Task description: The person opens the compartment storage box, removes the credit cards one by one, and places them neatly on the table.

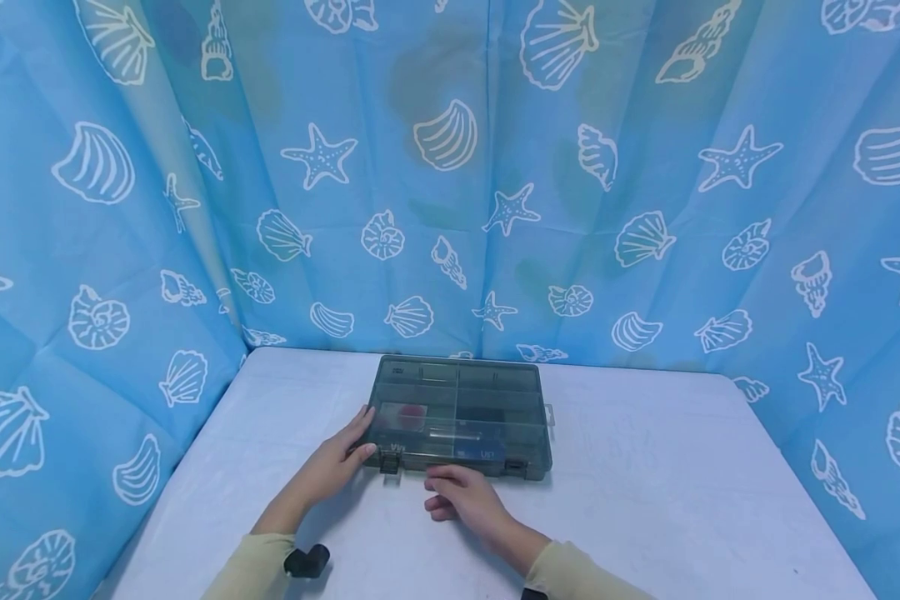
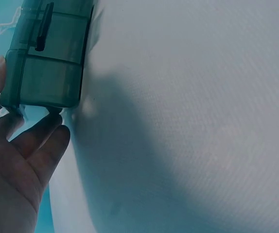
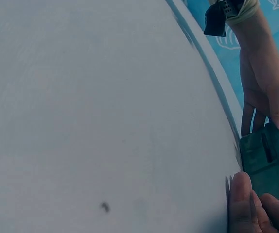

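A dark translucent plastic compartment box lies on the table with its lid down. My left hand holds its left front corner, thumb at the front and fingers along the side; the left wrist view shows the fingers around the end of the box. My right hand is at the middle of the front edge, fingers loosely bent and thumb close to the rim. The front left latch sticks out, near the left thumb. A second latch sits at the front right.
Through the lid show a white card with a red patch and a blue item. A white cloth covers the table. Blue curtains with shell prints stand behind and at both sides. Black devices are on the wrists.
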{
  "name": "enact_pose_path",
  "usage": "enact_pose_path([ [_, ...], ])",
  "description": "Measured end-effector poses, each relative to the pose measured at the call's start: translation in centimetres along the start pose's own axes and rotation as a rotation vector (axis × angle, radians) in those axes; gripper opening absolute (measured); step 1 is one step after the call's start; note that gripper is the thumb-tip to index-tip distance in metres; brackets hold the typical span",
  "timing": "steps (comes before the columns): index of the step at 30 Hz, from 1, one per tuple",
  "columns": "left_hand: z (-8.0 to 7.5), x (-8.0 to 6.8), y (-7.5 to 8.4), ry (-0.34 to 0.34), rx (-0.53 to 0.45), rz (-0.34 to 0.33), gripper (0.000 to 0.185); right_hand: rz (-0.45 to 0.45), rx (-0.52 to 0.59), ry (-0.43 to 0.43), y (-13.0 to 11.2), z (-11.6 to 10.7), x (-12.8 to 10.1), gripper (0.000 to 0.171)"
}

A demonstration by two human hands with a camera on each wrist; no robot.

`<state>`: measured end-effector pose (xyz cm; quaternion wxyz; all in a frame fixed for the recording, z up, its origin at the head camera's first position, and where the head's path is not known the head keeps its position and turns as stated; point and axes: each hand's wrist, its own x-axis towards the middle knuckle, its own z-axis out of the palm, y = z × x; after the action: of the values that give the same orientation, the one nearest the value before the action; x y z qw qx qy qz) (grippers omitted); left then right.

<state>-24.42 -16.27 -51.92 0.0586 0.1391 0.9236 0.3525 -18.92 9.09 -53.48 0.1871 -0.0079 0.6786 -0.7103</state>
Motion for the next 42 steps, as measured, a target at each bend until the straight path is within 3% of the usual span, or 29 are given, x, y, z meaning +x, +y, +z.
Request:
enact_pose_path([
  [27, 0.0, -0.1, 0.2, -0.003, -0.027, -0.019, 0.065, 0.015, -0.108, 0.056, 0.3, -4.9, -2.1, 0.039],
  [42, 0.1, 0.0, 0.0, 0.000, -0.021, -0.015, 0.064, 0.012, -0.108, 0.116, 0.7, -7.2, -3.1, 0.039],
])
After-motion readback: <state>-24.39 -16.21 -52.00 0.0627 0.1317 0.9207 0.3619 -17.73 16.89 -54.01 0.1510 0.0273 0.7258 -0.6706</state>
